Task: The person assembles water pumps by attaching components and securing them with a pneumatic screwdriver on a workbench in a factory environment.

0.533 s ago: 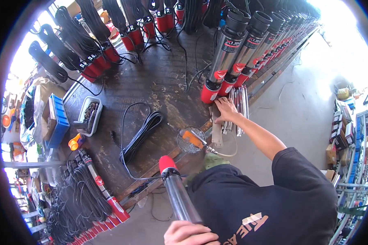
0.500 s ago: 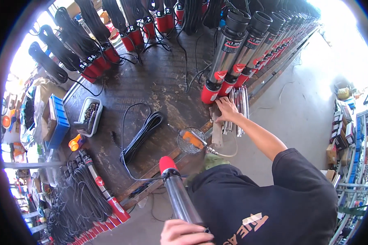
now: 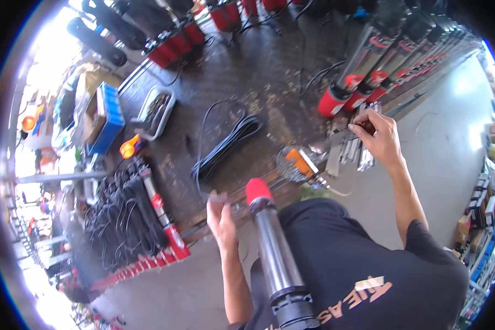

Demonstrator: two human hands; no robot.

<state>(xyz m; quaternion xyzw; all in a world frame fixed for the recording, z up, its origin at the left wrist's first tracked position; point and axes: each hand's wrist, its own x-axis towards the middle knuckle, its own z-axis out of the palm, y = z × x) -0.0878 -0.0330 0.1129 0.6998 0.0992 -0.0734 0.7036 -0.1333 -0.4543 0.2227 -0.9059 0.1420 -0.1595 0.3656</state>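
Observation:
A submersible pump [image 3: 280, 250] with a steel barrel, red cap and black end leans against my body, with neither hand on it. My left hand [image 3: 221, 223] is raised beside its red end, at the bench's front edge. Its fingers are smeared by motion. The black cable [image 3: 225, 148] lies coiled on the bench, and its loose run reaches the left fingers; whether they grip it I cannot tell. My right hand [image 3: 380, 135] pinches a thin, grey metal strip [image 3: 344, 135] above a bundle of long metal strips [image 3: 363, 154] at the right bench edge.
An orange-handled tool [image 3: 302, 163] rests on a round dish by the front edge. Several upright pumps [image 3: 363, 71] line the right side. A clear tub [image 3: 158, 113], a blue bin [image 3: 109, 118] and many coiled cables [image 3: 126, 220] are at left.
My left hand has let go of the pump's black end and moved up to its red end. My right hand has lifted a metal strip from the bundle. The view has shifted.

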